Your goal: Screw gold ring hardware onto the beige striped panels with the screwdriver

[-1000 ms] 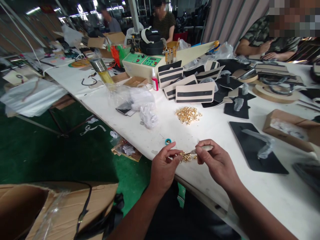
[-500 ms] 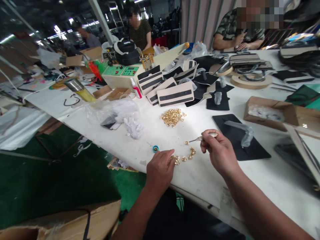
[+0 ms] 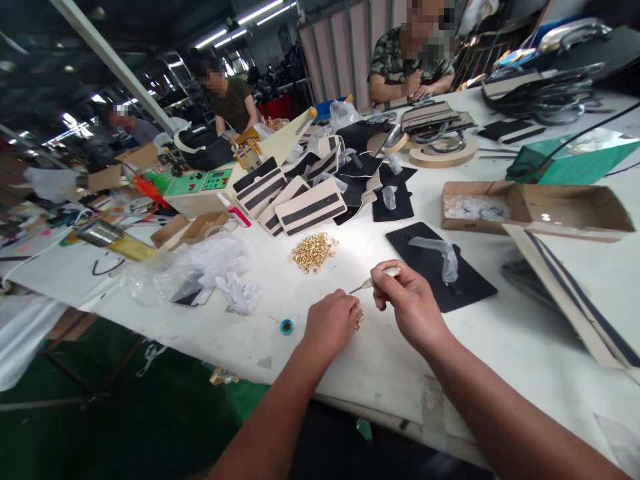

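Note:
My left hand (image 3: 330, 325) rests knuckles-up on the white table (image 3: 380, 360), fingers curled over small gold rings (image 3: 359, 323) that peek out at its right side. My right hand (image 3: 407, 303) is closed on a thin pointed tool (image 3: 373, 282) with a pale handle, its metal tip aimed left just above my left hand. A heap of gold rings (image 3: 314, 252) lies farther back on the table. A small blue ring (image 3: 287, 327) sits to the left of my left hand.
A black flat panel with a clear plastic bag (image 3: 440, 267) lies right of my hands. Cream panels with black stripes (image 3: 310, 207), a green-topped machine (image 3: 200, 190), crumpled plastic (image 3: 220, 267) and open cardboard boxes (image 3: 535, 207) crowd the table. Other people sit at the far side.
My left hand dropped from the air onto the table and covered the loose gold rings. My right hand kept the tool and drew closer. The view swung right.

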Available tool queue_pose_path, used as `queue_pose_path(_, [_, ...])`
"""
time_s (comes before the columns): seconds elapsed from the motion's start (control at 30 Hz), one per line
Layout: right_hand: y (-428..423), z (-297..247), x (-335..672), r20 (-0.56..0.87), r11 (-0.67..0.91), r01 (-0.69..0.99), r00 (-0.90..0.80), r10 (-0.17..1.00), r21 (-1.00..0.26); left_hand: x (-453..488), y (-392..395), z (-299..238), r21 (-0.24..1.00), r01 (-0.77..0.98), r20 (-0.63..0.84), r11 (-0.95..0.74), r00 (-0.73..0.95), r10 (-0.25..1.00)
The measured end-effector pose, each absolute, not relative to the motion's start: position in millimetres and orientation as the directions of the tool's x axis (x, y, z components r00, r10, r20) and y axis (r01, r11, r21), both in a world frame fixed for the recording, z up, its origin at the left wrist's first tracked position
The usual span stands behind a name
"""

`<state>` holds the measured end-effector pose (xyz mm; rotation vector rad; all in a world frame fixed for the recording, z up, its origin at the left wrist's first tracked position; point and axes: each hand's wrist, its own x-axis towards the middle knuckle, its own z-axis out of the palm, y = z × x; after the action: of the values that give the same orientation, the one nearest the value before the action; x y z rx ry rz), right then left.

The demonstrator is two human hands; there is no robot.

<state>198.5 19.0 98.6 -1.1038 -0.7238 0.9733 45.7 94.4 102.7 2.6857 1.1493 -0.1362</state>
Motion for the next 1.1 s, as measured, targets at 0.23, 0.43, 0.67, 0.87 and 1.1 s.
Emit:
queue_pose_path(0.23, [19,103,198,0.007,0.130,-0.268,0.416,0.909,-0.955,38,89,97,0.283,0.760,-0.142,-0.585,0.636,0.758])
queue_pose_path(0.43, [17,100,196,0.002,0.116,-0.249,0.416,0.909,-0.961,18,84,87,0.671,0.673,-0.085,-0.310,0.485,0.870])
queue_pose_path(0.67, [12,96,183,0.012,0.103,-0.234,0.361,0.932,-0.967,-14,70,84,0.952,0.040,-0.300,0.303,0.308,0.903])
queue_pose_path(0.87, [2,100,165,0.040,0.096,-0.214,0.252,0.967,-0.972,-17,49,92,0.884,-0.246,-0.314,0.398,0.318,0.895])
queue_pose_path(1.1, [-5,108,159,0.082,0.135,-0.204,0.249,0.965,-0.969,-16,42,96,0.852,-0.322,-0.306,0.414,0.335,0.891])
